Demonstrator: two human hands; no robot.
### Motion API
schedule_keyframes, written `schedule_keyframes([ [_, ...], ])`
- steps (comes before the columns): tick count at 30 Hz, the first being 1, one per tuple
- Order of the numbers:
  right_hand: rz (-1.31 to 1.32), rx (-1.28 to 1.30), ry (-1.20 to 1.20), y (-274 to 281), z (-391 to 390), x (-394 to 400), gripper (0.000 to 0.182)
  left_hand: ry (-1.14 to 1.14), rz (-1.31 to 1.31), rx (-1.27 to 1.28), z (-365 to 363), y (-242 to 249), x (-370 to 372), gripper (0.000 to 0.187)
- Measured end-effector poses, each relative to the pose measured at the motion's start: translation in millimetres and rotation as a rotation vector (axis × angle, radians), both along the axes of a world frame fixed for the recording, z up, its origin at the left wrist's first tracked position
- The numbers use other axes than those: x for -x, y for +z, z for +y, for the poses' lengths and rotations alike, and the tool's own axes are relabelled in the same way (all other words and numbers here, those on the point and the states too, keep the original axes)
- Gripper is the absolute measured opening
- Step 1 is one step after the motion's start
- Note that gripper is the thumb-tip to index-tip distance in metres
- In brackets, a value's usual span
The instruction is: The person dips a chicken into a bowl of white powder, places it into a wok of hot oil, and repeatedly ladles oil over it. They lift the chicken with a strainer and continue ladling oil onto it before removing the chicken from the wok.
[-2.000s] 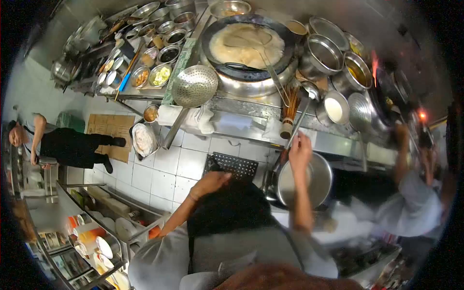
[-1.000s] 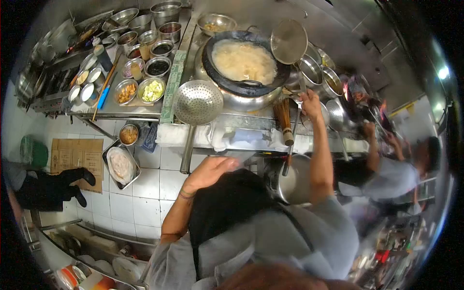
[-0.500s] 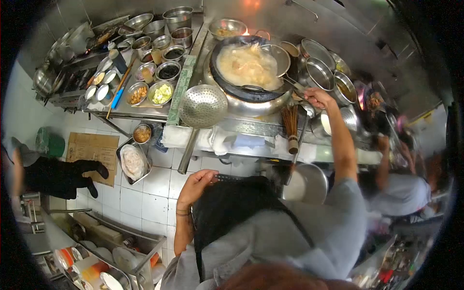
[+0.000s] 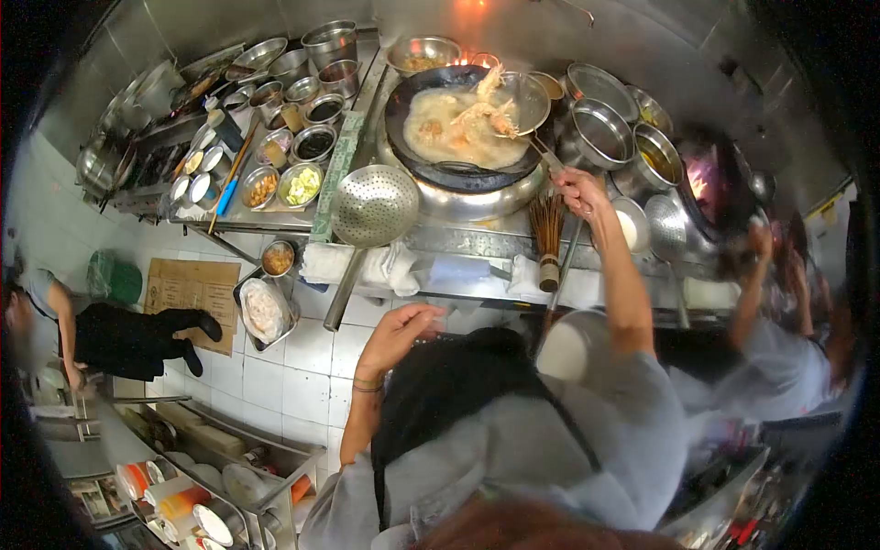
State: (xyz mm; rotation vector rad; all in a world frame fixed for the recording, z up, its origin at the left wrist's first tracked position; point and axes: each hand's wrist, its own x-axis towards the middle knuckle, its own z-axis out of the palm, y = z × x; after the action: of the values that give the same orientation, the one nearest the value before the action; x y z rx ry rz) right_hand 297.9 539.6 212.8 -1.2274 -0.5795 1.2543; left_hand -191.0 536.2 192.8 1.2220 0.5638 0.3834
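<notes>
Strainer (image 4: 527, 105) over R rim of wok (image 4: 401, 119), worked by R grip (image 4: 579, 191) alone

R grip: closed round the strainer's handle (image 4: 547, 153), well back from the mesh, prob. to keep fingers off heat; flame (image 4: 477, 60) shows behind the wok, at rear of bench (image 4: 458, 236). Mesh is tilted along the wok's R side; food pieces (image 4: 481, 121) show over and in the pale, foamy liquid (image 4: 423, 119), some at the strainer's L rim. Cannot tell how many sit in the mesh.

L grip (image 4: 399, 335): fingers loosely bent, nothing seen in it, held short of bench front edge by the apron (image 4: 449, 376), i.e. clear of the wok.

Perforated ladle (image 4: 376, 203): bowl at front edge of bench, L of wok; handle juts past that edge, presumably for quick pickup. Towels (image 4: 390, 268) lie along same edge, prob. for wiping or hot metal. Brush (image 4: 547, 234): R of the ladle, bound end twd front edge, so easy to grab. Pots (image 4: 602, 133): grouped R of wok, near the strainer side. Small bowls w/ cut food (image 4: 301, 185): L part of bench, apart from wok, likely vs. splashes.
</notes>
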Motion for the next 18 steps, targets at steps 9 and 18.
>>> schedule_keyframes([
  [9, -0.617, 0.161, -0.109, 41, -3, 2, 0.013, -0.082, -0.024, -0.049, 9, 4, -14, 0.027],
  [18, -1.691, 0.062, -0.422, 40, 21, 12, 0.021, -0.065, -0.026, -0.265, 22, 44, -40, 0.030],
])
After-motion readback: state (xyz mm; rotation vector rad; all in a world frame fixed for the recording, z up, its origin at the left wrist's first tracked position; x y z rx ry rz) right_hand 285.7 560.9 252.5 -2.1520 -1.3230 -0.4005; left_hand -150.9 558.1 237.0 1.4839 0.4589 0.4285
